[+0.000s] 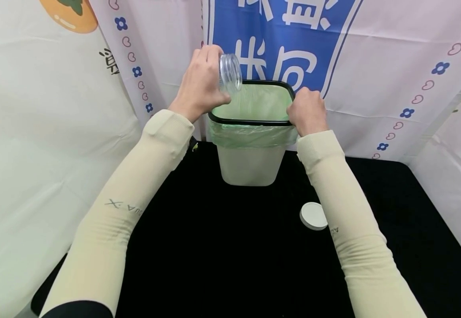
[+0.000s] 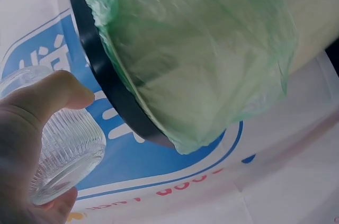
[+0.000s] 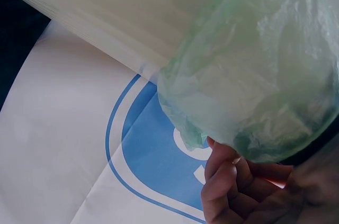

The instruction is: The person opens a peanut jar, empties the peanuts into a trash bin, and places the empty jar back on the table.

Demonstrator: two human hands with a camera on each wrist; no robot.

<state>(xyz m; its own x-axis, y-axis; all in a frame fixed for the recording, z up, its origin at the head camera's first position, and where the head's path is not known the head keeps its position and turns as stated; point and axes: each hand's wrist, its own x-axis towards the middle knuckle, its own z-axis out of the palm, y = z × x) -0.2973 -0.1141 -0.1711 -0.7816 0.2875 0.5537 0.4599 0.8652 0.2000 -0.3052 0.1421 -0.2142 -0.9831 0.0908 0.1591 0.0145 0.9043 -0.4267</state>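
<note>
My left hand point(image 1: 202, 81) grips a see-through jar point(image 1: 230, 73), tipped on its side with its open mouth toward the right, over the left rim of a trash bin point(image 1: 250, 165). In the left wrist view, thumb and fingers wrap the jar's ribbed glass-like wall point(image 2: 71, 139). A black ring point(image 1: 254, 123) holds a thin green bag point(image 1: 234, 136) folded over the bin's top. At the right end of that rim, my right hand point(image 1: 309, 110) holds on with curled fingers. The right wrist view shows those fingers point(image 3: 222, 176) bent under the bag's edge.
A round white lid point(image 1: 314, 216) lies on the black tabletop point(image 1: 230, 247), near my right forearm. Close behind the bin hangs a printed curtain point(image 1: 373, 66), and white cloth walls point(image 1: 35, 132) stand at both sides.
</note>
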